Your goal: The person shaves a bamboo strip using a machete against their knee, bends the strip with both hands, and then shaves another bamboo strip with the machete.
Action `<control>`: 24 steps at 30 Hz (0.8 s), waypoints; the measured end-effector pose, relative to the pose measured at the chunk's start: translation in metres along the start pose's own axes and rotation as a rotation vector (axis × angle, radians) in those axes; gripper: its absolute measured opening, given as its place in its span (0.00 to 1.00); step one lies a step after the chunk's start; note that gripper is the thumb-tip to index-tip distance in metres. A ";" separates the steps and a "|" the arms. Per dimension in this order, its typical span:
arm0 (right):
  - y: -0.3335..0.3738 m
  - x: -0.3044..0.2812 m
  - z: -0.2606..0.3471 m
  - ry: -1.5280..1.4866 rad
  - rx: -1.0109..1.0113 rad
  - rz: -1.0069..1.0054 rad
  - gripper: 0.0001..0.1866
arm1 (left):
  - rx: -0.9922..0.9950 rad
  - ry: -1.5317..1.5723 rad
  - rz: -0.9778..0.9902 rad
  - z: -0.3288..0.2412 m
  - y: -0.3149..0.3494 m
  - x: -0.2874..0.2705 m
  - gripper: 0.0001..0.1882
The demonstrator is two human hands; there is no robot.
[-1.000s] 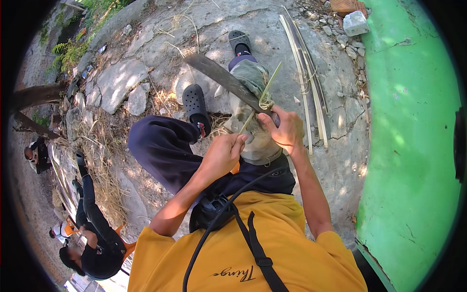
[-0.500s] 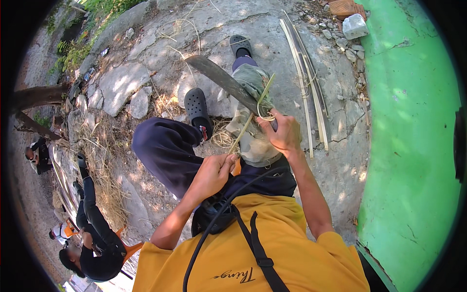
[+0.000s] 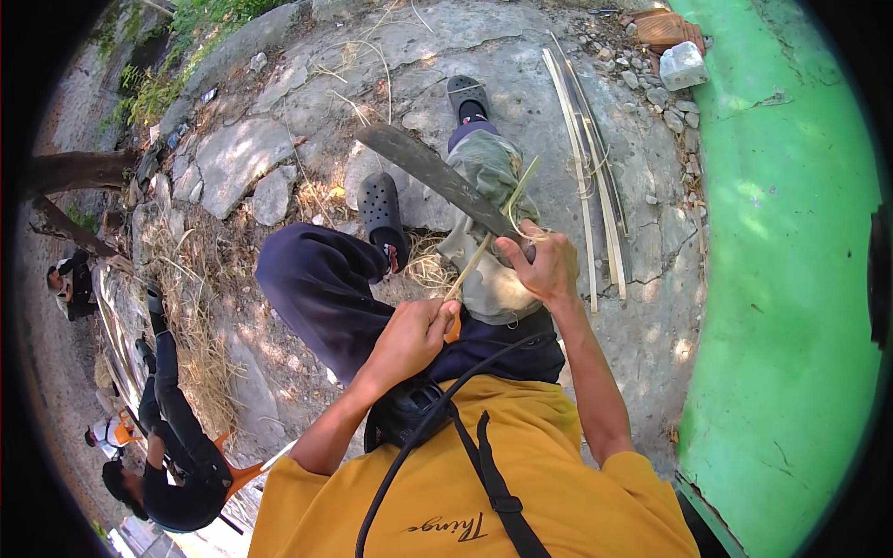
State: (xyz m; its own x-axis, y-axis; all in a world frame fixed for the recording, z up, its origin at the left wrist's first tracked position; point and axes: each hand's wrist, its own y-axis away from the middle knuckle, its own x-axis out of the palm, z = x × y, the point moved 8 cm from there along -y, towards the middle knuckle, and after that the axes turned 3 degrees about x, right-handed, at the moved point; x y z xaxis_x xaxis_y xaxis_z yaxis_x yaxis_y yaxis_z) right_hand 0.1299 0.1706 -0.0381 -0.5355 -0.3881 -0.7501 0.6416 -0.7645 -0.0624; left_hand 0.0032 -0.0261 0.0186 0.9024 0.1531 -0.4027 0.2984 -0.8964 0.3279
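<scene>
And the left hand [image 3: 409, 337] sits well back toward the lap now, clear of where it was a second ago, when it was up close to the dark blade [image 3: 428, 177]; a longer run of the pale strip [image 3: 469, 270] shows between them! Against half a second ago, both hands barely change, and the curl of shaving [image 3: 519, 197] has a loop spilling out over the right hand [image 3: 547, 265]. The left is closed, thumb over curled fingers, gripping the strip's near end, its forearm angling in from the lower left. The right hand pinches the blade's near end, thumb on the near side, fingers behind, forearm rising from below. The strip slants up from the left fist to the blade beside that thumb, above the grey-green cloth [image 3: 496, 290] over the right leg.
</scene>
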 end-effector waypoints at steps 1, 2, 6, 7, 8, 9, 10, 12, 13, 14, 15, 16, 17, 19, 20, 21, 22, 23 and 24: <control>-0.005 0.003 -0.014 -0.044 0.064 0.005 0.30 | -0.017 -0.028 0.033 0.000 0.006 -0.002 0.24; -0.006 0.006 -0.027 -0.088 0.127 0.009 0.30 | -0.013 -0.026 0.037 0.004 0.011 -0.005 0.24; -0.012 -0.003 -0.003 -0.030 0.122 0.008 0.29 | -0.028 -0.038 0.042 0.012 0.020 -0.011 0.24; -0.010 -0.003 -0.002 -0.031 0.117 0.006 0.29 | -0.048 -0.052 0.051 0.013 0.015 -0.012 0.23; -0.006 -0.003 0.000 -0.067 0.105 0.011 0.29 | -0.046 -0.053 0.046 0.012 0.011 -0.015 0.23; -0.002 -0.004 0.000 -0.101 0.099 0.018 0.29 | -0.004 -0.062 0.044 0.007 0.008 -0.016 0.23; -0.002 -0.003 -0.004 -0.100 0.102 0.019 0.29 | 0.038 -0.071 0.042 0.002 0.007 -0.016 0.23; -0.005 -0.001 -0.013 -0.014 0.075 0.007 0.30 | -0.031 -0.086 0.071 0.000 0.024 -0.027 0.23; -0.006 0.000 -0.011 -0.016 0.070 0.005 0.30 | -0.099 -0.108 0.080 0.004 0.033 -0.033 0.23; -0.005 0.001 -0.007 -0.006 0.056 0.003 0.31 | -0.039 -0.117 0.082 0.005 0.035 -0.033 0.23; -0.004 0.003 -0.003 0.005 0.045 0.000 0.31 | -0.039 -0.120 0.080 0.004 0.034 -0.034 0.23; -0.005 0.004 -0.003 0.002 0.066 -0.012 0.32 | -0.054 -0.120 0.102 0.003 0.031 -0.034 0.23; -0.003 0.005 -0.001 -0.002 0.066 -0.012 0.32 | -0.069 -0.121 0.124 0.002 0.028 -0.032 0.23; 0.003 -0.002 0.007 -0.086 0.039 -0.037 0.32 | -0.049 -0.110 0.111 -0.007 0.018 -0.022 0.22; 0.001 -0.003 0.011 -0.022 0.013 -0.026 0.31 | -0.028 -0.100 0.103 -0.011 0.015 -0.019 0.22; 0.001 -0.003 0.004 -0.017 0.024 -0.029 0.31 | -0.026 -0.097 0.115 -0.012 0.021 -0.020 0.22; -0.004 -0.002 -0.006 -0.057 0.040 -0.032 0.30 | -0.116 -0.074 0.124 -0.005 0.032 -0.026 0.22; -0.006 -0.002 -0.015 -0.098 0.056 -0.036 0.30 | -0.206 -0.052 0.132 0.005 0.042 -0.030 0.23; 0.000 -0.008 -0.001 -0.045 0.048 -0.049 0.29 | -0.217 -0.064 0.137 0.009 0.049 -0.030 0.23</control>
State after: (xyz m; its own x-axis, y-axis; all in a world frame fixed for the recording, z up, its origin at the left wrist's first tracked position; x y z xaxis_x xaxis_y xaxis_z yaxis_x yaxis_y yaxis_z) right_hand 0.1348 0.1742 -0.0334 -0.5903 -0.3717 -0.7165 0.5874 -0.8066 -0.0655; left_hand -0.0118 -0.0787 0.0388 0.9197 0.0036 -0.3926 0.2405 -0.7957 0.5560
